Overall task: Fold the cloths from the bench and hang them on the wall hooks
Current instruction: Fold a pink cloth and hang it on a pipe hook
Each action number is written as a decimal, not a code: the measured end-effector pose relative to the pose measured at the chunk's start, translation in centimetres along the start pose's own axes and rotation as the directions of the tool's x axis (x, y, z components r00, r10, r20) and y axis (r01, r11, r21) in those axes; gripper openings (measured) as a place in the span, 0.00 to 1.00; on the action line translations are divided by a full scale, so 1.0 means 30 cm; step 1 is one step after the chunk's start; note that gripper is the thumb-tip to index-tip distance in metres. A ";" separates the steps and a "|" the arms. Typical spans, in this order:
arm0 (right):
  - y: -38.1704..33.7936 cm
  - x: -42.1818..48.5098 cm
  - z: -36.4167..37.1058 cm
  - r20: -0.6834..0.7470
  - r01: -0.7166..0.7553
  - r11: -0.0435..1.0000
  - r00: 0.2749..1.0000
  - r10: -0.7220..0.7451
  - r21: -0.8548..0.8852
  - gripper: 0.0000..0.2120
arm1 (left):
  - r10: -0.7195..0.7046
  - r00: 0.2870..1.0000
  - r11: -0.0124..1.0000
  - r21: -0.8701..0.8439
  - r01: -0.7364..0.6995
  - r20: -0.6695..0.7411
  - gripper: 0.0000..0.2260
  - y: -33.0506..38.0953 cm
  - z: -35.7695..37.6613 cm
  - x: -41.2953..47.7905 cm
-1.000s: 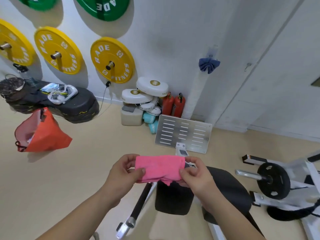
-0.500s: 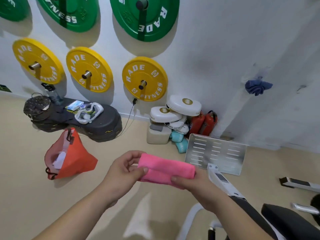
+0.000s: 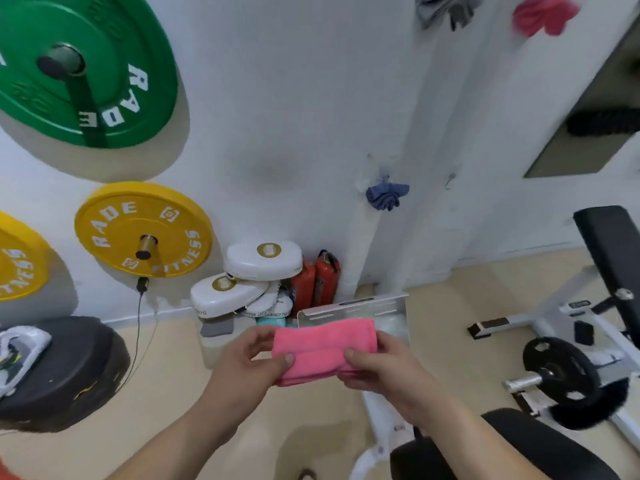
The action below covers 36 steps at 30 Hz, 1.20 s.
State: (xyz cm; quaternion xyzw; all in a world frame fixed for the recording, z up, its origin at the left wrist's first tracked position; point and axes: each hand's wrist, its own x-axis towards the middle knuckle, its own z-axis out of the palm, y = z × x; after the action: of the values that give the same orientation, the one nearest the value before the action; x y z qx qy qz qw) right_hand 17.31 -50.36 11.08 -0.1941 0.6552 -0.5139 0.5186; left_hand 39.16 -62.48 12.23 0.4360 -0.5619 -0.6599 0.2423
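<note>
Head view: left hand (image 3: 247,367) and right hand (image 3: 388,370) each pinch the folded pink cloth (image 3: 323,349), grips grasping its ends.

green plate (image 3: 104,46): "RADE" | yellow plate (image 3: 114,237): "RADE", "FITNESS" | white pads (image 3: 263,263): print illegible

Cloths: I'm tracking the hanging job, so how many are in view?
4. A pink cloth held by the left hand and right hand; a blue cloth hanging mid-wall; a grey cloth and a red-pink cloth at the top edge, cropped. Others may be hidden.
</note>
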 end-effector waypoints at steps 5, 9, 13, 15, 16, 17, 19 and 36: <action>-0.254 0.238 -0.191 -0.040 0.035 0.996 0.998 -0.039 -0.079 0.17 | 0.021 0.999 0.999 0.041 -0.022 0.038 0.15 0.181 0.146 0.318; -0.422 0.420 -0.342 -0.061 0.067 0.994 0.995 -0.073 -0.089 0.20 | 0.050 0.994 0.997 0.053 -0.056 0.102 0.14 0.316 0.270 0.568; -0.524 0.573 -0.463 -0.125 0.050 0.998 0.991 -0.044 0.048 0.15 | 0.039 0.983 0.989 0.135 -0.064 0.178 0.15 0.408 0.401 0.798; -0.591 0.666 -0.536 -0.178 0.062 0.996 0.983 -0.049 0.068 0.14 | 0.031 0.973 0.981 0.178 -0.073 0.229 0.16 0.454 0.479 0.953; -0.625 0.711 -0.572 -0.217 0.067 0.995 0.975 -0.050 0.069 0.13 | 0.038 0.964 0.978 0.189 -0.090 0.261 0.16 0.481 0.520 1.028; -0.655 0.751 -0.606 -0.261 0.075 0.995 0.964 -0.055 0.070 0.12 | 0.047 0.957 0.973 0.202 -0.108 0.285 0.16 0.509 0.560 1.096; -0.713 0.832 -0.680 -0.357 0.093 0.993 0.932 -0.061 0.072 0.12 | 0.089 0.941 0.953 0.247 -0.176 0.325 0.15 0.553 0.645 1.245; -1.003 1.291 -1.403 -0.732 0.197 0.949 0.605 -0.314 -0.245 0.12 | 0.050 0.907 0.927 0.318 -0.197 0.418 0.14 0.745 1.544 1.941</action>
State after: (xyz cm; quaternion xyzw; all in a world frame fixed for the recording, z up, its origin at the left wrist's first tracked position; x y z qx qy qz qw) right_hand -43.05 -72.92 16.02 -0.0868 0.8115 -0.5691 0.1002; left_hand -33.15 -90.69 15.34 0.2902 -0.7357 -0.6066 0.0813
